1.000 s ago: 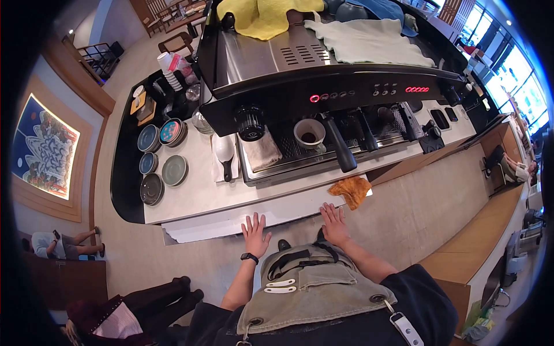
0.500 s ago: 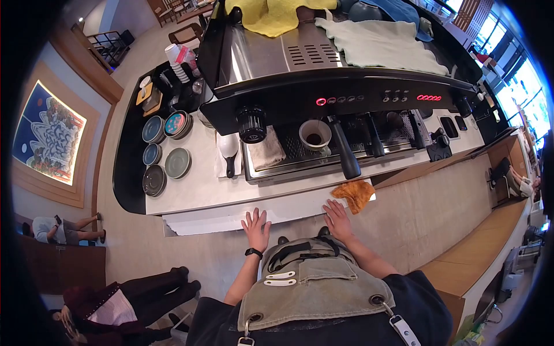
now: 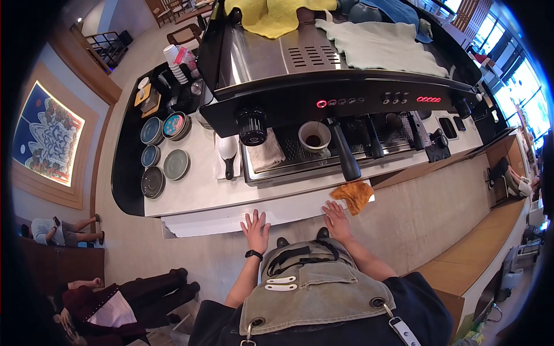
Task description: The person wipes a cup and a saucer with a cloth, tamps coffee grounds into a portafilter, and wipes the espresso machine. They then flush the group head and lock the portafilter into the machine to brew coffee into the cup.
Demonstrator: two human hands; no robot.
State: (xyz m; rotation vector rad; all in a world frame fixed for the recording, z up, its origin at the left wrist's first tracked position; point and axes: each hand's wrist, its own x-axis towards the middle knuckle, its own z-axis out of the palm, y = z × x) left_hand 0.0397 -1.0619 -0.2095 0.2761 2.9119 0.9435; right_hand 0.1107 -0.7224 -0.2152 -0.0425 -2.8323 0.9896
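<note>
Left hand (image 3: pixel 255 228) flat on the counter edge (image 3: pixel 196 219), fingers spread wide, holding nothing; watch (image 3: pixel 250 254) on that wrist. Right hand (image 3: pixel 337 220) also flat on the edge, fingers splayed, empty; orange cloth (image 3: pixel 353 194) lies just beyond its fingertips, slightly to the right, close but contact unclear. Hands well apart, apron (image 3: pixel 311 288) between and below them. Straight ahead of both hands: espresso machine (image 3: pixel 323 69) with drip tray (image 3: pixel 300 158); cup (image 3: pixel 314 136) on the tray, ahead of the right hand, with dark liquid inside; black handle (image 3: pixel 344 154) just right of the cup, pointing back at the right hand. Grey cloth (image 3: pixel 265 154) on the tray ahead of the left hand; white scoop (image 3: pixel 226 151) just left of it. Saucers (image 3: pixel 160 155) further left of the left hand, well apart. Yellow cloth (image 3: pixel 271 14) and pale cloth (image 3: pixel 375 43) on the machine top.
</note>
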